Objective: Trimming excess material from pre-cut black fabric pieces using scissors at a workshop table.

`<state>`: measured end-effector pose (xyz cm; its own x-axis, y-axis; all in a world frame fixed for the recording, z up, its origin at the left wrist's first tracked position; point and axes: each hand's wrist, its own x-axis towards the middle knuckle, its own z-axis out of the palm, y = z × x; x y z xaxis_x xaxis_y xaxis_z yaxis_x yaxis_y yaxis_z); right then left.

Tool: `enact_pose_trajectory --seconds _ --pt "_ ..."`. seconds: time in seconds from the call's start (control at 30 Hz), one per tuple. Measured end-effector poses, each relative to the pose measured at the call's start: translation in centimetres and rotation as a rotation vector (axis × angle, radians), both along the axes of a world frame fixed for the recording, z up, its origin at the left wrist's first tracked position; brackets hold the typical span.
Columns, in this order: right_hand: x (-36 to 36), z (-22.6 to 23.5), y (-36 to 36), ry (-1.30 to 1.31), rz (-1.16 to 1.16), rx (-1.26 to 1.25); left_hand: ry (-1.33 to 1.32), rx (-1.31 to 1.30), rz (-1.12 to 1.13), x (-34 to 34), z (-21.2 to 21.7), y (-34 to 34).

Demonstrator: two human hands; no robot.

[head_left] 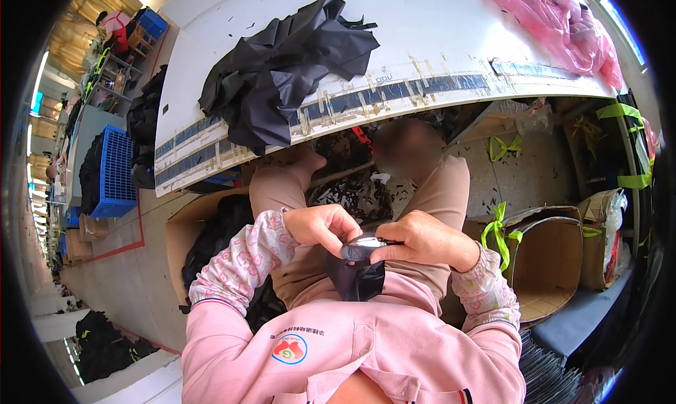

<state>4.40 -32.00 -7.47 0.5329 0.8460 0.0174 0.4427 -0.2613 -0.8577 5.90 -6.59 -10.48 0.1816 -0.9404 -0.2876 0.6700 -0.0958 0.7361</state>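
My left hand (320,228) and my right hand (422,240) meet over my lap, both pinching a small piece of black fabric (358,276) that hangs down between them. A shiny dark band (362,243) runs along the top edge of the piece, between my fingertips. My right hand also seems to hold a small dark tool against that edge, though I cannot make it out. Both forearms wear pink patterned sleeve covers. A heap of black fabric (289,69) lies on the white worktable (451,30) in front of me.
Pink plastic sheeting (563,23) lies at the table's far right. An open cardboard box (546,263) stands by my right knee; another box holding black cloth (225,228) is on my left. A blue crate (113,175) stands on the floor farther left.
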Motion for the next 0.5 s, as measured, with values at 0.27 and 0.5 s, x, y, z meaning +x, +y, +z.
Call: enact_pose_trajectory --seconds 0.27,0.5 --pt "-1.8 0.1 0.2 -0.107 -0.445 -0.009 -0.202 -0.044 0.718 -1.8 -0.2 -0.6" --pt "-2.2 1.1 1.8 -0.329 -0.530 -0.081 -0.430 0.017 0.948 -2.8 0.6 -2.0"
